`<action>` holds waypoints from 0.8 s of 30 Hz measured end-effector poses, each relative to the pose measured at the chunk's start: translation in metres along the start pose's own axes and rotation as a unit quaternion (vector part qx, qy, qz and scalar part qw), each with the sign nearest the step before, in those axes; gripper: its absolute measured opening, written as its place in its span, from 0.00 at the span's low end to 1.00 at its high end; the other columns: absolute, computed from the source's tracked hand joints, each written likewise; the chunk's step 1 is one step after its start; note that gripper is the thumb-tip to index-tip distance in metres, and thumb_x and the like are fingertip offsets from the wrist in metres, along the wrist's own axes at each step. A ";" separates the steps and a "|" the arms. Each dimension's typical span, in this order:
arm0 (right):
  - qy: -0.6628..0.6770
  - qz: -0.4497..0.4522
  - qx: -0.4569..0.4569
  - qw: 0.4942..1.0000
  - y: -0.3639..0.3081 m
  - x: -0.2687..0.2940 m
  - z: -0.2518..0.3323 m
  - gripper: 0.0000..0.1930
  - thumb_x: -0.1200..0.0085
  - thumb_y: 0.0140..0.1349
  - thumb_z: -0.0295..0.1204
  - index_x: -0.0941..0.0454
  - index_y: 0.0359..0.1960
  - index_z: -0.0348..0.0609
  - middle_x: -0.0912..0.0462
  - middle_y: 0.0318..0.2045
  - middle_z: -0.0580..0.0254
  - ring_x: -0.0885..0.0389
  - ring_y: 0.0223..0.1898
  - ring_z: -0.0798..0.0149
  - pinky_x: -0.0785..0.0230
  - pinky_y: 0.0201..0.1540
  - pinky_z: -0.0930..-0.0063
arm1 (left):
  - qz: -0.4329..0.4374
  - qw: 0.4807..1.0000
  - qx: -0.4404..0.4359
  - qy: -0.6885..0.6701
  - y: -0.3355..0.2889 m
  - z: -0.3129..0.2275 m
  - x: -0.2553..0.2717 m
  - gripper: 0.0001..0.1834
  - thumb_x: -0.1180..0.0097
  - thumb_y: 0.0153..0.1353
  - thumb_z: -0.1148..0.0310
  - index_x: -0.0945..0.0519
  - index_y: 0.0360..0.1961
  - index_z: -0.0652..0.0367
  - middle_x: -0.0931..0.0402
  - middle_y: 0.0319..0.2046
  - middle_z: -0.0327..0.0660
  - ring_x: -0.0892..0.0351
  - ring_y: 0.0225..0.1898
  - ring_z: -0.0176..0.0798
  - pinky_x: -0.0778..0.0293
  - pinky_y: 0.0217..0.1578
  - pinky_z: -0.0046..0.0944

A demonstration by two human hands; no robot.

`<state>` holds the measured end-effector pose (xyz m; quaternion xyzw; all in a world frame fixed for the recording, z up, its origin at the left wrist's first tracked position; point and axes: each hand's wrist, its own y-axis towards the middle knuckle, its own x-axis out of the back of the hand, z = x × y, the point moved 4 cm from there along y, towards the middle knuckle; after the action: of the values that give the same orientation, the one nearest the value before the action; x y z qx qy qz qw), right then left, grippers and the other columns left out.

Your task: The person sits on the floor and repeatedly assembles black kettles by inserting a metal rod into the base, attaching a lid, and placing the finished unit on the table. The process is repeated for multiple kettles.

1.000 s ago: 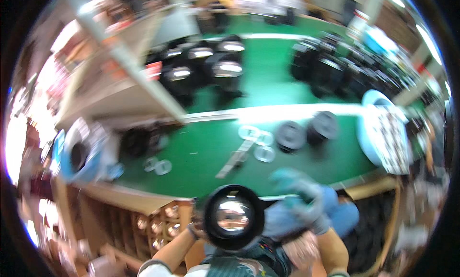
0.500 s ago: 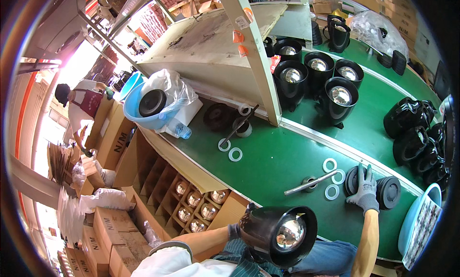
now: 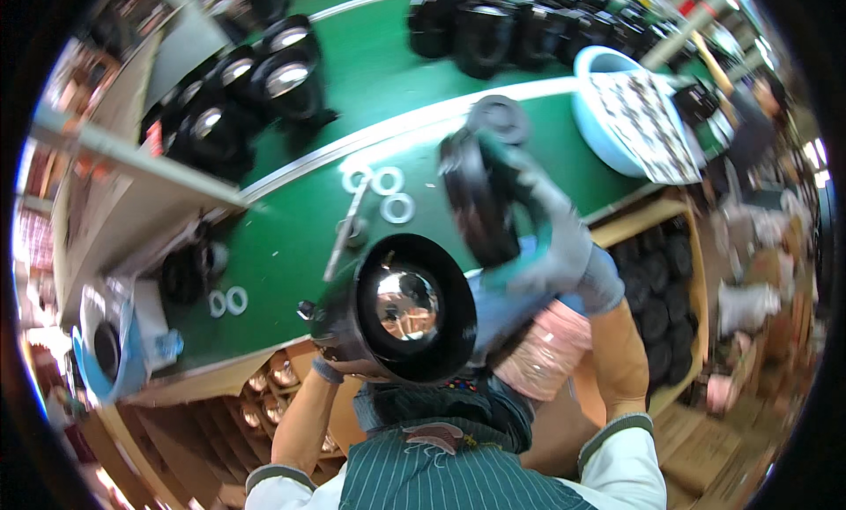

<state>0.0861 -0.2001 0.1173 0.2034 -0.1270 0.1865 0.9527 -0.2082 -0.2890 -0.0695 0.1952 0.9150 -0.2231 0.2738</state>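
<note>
My left hand is mostly hidden behind a black jug body (image 3: 339, 329), with only its wrist cuff (image 3: 328, 370) showing; it holds the jug at its left side. The jug's wide opening faces up and toward me, with a mirror-silver glass liner (image 3: 407, 305) inside. In my right hand (image 3: 560, 237), gloved in grey and green, a thick round black base (image 3: 476, 197) is held on edge, up and right of the jug and apart from it. Motion blurs this hand. Another black disc (image 3: 499, 119) lies on the green bench beyond.
White rings (image 3: 397, 208) and a metal rod (image 3: 346, 232) lie on the green bench (image 3: 291, 237). Black jugs (image 3: 291, 82) stand at the back left, more (image 3: 485, 34) along the far side. A blue basin (image 3: 604, 113) stands right; a carton holds black discs (image 3: 652, 307). Another person (image 3: 758, 113) is far right.
My right hand has lifted a black base off the bench and brought it toward the jug. The view has turned right. My left hand still holds the jug.
</note>
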 end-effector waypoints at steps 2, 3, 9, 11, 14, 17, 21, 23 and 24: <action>0.053 0.022 0.084 0.995 -0.038 -0.009 0.030 0.65 0.13 0.34 0.43 0.38 0.73 0.27 0.37 0.74 0.42 0.37 0.74 0.48 0.44 0.75 0.56 | 0.042 0.999 0.019 0.008 0.012 0.003 -0.016 0.31 0.42 0.72 0.67 0.32 0.74 0.56 0.30 0.71 0.50 0.26 0.65 0.52 0.29 0.67 0.48; 0.015 0.028 0.068 0.997 -0.055 -0.012 0.037 0.62 0.13 0.34 0.46 0.34 0.72 0.34 0.38 0.74 0.39 0.38 0.75 0.44 0.44 0.75 0.53 | 0.061 0.997 0.037 0.013 0.015 0.004 -0.022 0.31 0.42 0.72 0.67 0.32 0.74 0.57 0.30 0.71 0.50 0.26 0.65 0.52 0.29 0.67 0.48; -0.109 -0.041 0.015 0.993 -0.139 -0.022 0.062 0.62 0.16 0.34 0.56 0.30 0.74 0.43 0.44 0.76 0.36 0.39 0.75 0.35 0.44 0.75 0.47 | 0.166 0.975 0.143 0.022 0.029 0.009 -0.050 0.31 0.41 0.72 0.66 0.33 0.74 0.58 0.31 0.71 0.50 0.27 0.66 0.52 0.30 0.68 0.49; -0.110 -0.054 0.015 0.992 -0.157 -0.021 0.066 0.61 0.16 0.31 0.58 0.26 0.71 0.42 0.43 0.76 0.36 0.39 0.75 0.36 0.44 0.75 0.47 | 0.181 0.967 0.178 0.017 0.033 0.011 -0.054 0.31 0.41 0.72 0.65 0.33 0.74 0.58 0.31 0.71 0.50 0.27 0.67 0.52 0.30 0.69 0.50; -0.138 -0.084 0.050 0.986 -0.175 -0.015 0.078 0.61 0.15 0.29 0.57 0.25 0.69 0.43 0.43 0.76 0.35 0.39 0.75 0.35 0.44 0.75 0.46 | 0.201 0.949 0.242 0.003 0.042 0.015 -0.065 0.32 0.41 0.72 0.65 0.33 0.74 0.59 0.31 0.71 0.50 0.27 0.67 0.52 0.30 0.69 0.50; -0.155 -0.107 0.037 0.981 -0.189 -0.011 0.082 0.61 0.14 0.27 0.56 0.25 0.69 0.41 0.43 0.76 0.34 0.39 0.75 0.35 0.45 0.75 0.45 | 0.198 0.931 0.305 -0.023 0.055 0.019 -0.074 0.32 0.41 0.72 0.64 0.34 0.74 0.59 0.31 0.71 0.50 0.28 0.68 0.52 0.31 0.70 0.51; -0.148 -0.171 0.046 0.973 -0.200 -0.004 0.079 0.64 0.15 0.29 0.56 0.29 0.73 0.44 0.39 0.75 0.37 0.36 0.73 0.36 0.41 0.74 0.48 | 0.193 0.944 0.266 0.023 0.062 0.010 -0.071 0.33 0.40 0.72 0.63 0.34 0.74 0.60 0.31 0.71 0.50 0.28 0.69 0.52 0.31 0.71 0.52; -0.116 -0.196 0.028 0.973 -0.199 0.000 0.075 0.66 0.14 0.29 0.55 0.32 0.74 0.39 0.38 0.75 0.40 0.36 0.74 0.40 0.40 0.74 0.51 | 0.272 0.928 0.079 0.243 0.071 0.003 -0.069 0.30 0.38 0.69 0.64 0.29 0.68 0.64 0.26 0.65 0.50 0.24 0.64 0.51 0.28 0.68 0.51; -0.098 -0.201 0.032 0.974 -0.199 0.002 0.072 0.66 0.14 0.29 0.54 0.32 0.74 0.37 0.38 0.75 0.40 0.36 0.75 0.41 0.41 0.75 0.52 | 0.230 0.933 0.011 0.278 0.072 -0.002 -0.070 0.30 0.36 0.67 0.63 0.26 0.66 0.65 0.23 0.61 0.49 0.22 0.60 0.49 0.26 0.64 0.50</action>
<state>0.1566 -0.3996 0.1143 0.2723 -0.1704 -0.0261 0.9466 -0.1206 -0.2453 -0.0485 0.4573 0.8821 -0.1012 0.0501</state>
